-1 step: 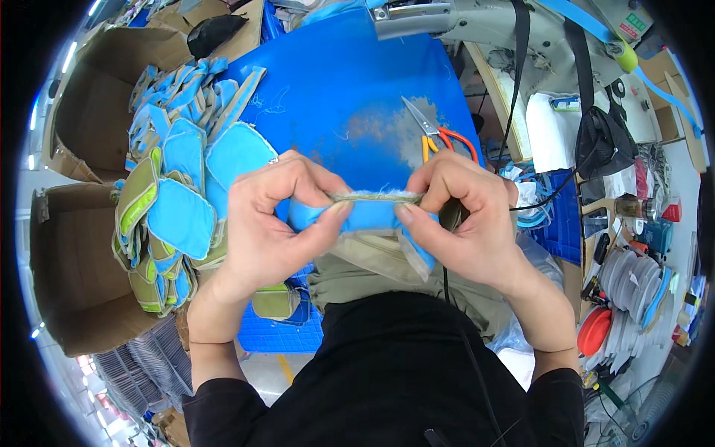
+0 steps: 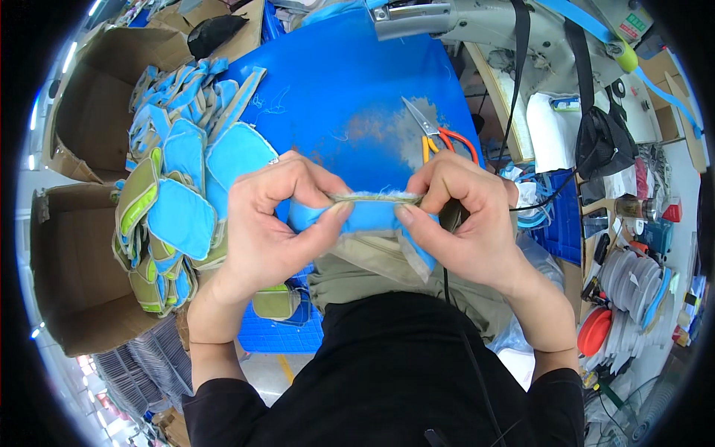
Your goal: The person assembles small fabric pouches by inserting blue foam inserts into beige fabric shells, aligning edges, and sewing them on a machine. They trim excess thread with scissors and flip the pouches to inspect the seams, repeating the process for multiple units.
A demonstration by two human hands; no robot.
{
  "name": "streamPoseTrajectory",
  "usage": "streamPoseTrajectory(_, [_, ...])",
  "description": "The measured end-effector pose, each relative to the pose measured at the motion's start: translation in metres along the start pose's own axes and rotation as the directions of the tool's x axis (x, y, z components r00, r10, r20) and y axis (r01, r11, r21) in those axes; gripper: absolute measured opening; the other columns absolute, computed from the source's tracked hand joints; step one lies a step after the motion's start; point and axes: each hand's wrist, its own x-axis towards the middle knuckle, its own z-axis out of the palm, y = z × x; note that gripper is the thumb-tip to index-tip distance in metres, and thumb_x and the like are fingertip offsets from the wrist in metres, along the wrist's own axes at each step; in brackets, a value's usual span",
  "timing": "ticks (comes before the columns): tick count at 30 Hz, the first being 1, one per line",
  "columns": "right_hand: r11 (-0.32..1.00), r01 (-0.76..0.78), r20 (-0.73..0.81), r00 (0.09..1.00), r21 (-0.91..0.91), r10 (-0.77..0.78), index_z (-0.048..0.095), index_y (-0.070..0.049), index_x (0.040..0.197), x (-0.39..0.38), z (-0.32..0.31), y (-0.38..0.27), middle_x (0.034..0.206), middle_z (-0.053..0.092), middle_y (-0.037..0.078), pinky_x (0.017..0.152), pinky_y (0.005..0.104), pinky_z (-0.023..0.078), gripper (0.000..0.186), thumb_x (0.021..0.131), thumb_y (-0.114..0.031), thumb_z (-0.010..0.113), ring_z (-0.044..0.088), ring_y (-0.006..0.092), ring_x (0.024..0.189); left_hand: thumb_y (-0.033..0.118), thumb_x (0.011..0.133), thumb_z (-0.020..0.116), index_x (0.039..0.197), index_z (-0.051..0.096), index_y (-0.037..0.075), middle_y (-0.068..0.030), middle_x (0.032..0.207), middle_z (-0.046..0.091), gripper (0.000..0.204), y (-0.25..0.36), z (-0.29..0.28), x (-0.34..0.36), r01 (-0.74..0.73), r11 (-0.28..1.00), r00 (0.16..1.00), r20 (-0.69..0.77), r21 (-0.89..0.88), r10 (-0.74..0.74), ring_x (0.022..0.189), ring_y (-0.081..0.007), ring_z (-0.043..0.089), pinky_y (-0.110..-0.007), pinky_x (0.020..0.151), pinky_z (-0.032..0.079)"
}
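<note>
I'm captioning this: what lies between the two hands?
In the head view, blue cloth spans the gap, its edge pinched by the left hand and right hand.

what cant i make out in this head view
All in the head view:
Cloth: pinched parts, hidden by the left hand and right hand.
Scissors: handle ends, hidden behind the right hand.
Cloth pile: lower pieces, covered by upper ones.
Grey machine: cut off by the top edge.
</note>
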Motion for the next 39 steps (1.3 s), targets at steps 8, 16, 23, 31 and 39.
streamPoseTrajectory(8, [0.998, -0.024, 0.03, 0.999, 0.051, 0.022, 0.053, -0.004, 0.071, -0.001, 0.0, -0.004, 0.08, 0.064, 0.009, 0.062, 0.0323, 0.043, 0.026, 0.08, -0.001, 0.078, 0.061, 0.0192, 0.071, -0.006, 0.076, 0.077, 0.071, 0.057, 0.006, -0.0098, 0.086, 0.072, 0.024, 0.008, -0.004, 0.001, 0.024, 1.0, 0.999, 0.023, 0.009, -0.024, 0.082, -0.0154, 0.062, -0.029, 0.075, 0.048])
streamPoseTrajectory(16, [0.955, -0.291, 0.213, 0.938, 0.056, 0.273, 0.068, -0.001, 0.095, 0.009, -0.014, -0.047, 0.076, 0.06, 0.003, 0.062, 0.0289, 0.044, 0.012, 0.086, -0.005, 0.075, 0.054, 0.0114, 0.069, 0.001, 0.079, 0.077, 0.07, 0.059, 0.005, -0.0074, 0.08, 0.072, 0.021, 0.036, -0.019, 0.013, 0.072, 0.997, 0.987, 0.14, 0.039, -0.077, 0.076, -0.015, 0.06, -0.03, 0.071, 0.045])
streamPoseTrajectory(23, [0.794, -0.544, 0.459, 0.798, 0.273, 0.389, 0.07, 0.0, 0.118, 0.01, -0.016, -0.059, 0.082, 0.067, -0.002, 0.062, 0.0203, 0.044, 0.025, 0.094, -0.006, 0.072, 0.054, 0.0019, 0.069, -0.001, 0.079, 0.08, 0.073, 0.057, 0.005, -0.0082, 0.084, 0.072, 0.025, 0.066, -0.048, 0.048, -0.015, 0.995, 0.926, 0.377, 0.101, -0.024, 0.084, -0.0148, 0.065, -0.03, 0.077, 0.05])
streamPoseTrajectory(31, [0.555, -0.562, 0.388, 0.826, 0.613, 0.408, 0.069, 0.004, 0.118, 0.031, -0.003, -0.044, 0.099, 0.074, 0.004, 0.078, 0.0216, 0.053, 0.024, 0.097, -0.007, 0.071, 0.067, 0.0051, 0.086, 0.01, 0.083, 0.083, 0.083, 0.058, 0.007, 0.0032, 0.083, 0.068, 0.026, 0.03, -0.07, 0.116, 0.107, 0.994, 0.815, 0.574, -0.011, -0.082, 0.077, -0.0037, 0.059, -0.023, 0.064, 0.041])
streamPoseTrajectory(39, [0.417, -0.53, 0.3, 0.812, 0.738, 0.501, 0.069, 0.006, 0.122, 0.088, -0.005, -0.005, 0.109, 0.075, 0.009, 0.084, 0.0257, 0.056, 0.028, 0.096, -0.006, 0.071, 0.07, 0.01, 0.092, 0.014, 0.083, 0.085, 0.091, 0.059, 0.009, 0.0041, 0.089, 0.068, 0.027, -0.024, -0.084, 0.203, 0.344, 0.938, 0.707, 0.666, -0.033, -0.236, 0.081, -0.0023, 0.056, -0.022, 0.07, 0.042])
